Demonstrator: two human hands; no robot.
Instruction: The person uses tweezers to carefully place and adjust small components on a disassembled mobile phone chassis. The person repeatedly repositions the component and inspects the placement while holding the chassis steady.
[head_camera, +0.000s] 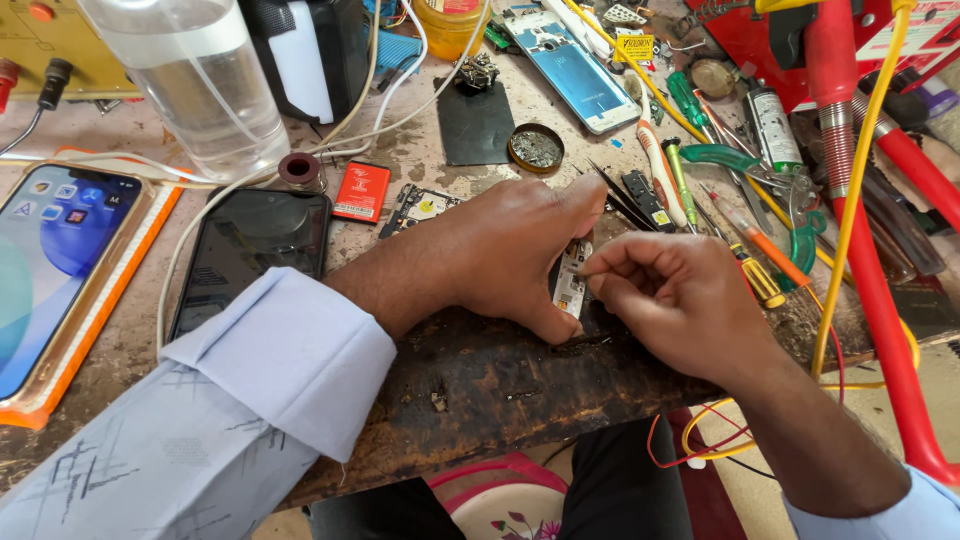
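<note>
The desk (480, 390) is old, dark wood, scratched and messy. In the middle lies a small circuit board (572, 282), pale with tiny dark parts, mostly hidden by the hands. The left hand (510, 250) presses down on it, with the fingers holding its edges. The right hand (680, 295) has its fingers pinched tight at the board's top edge. Further back sits a small round tin (536, 148) with grey stuff inside. A clear plastic bottle (195, 80) holds clear liquid.
</note>
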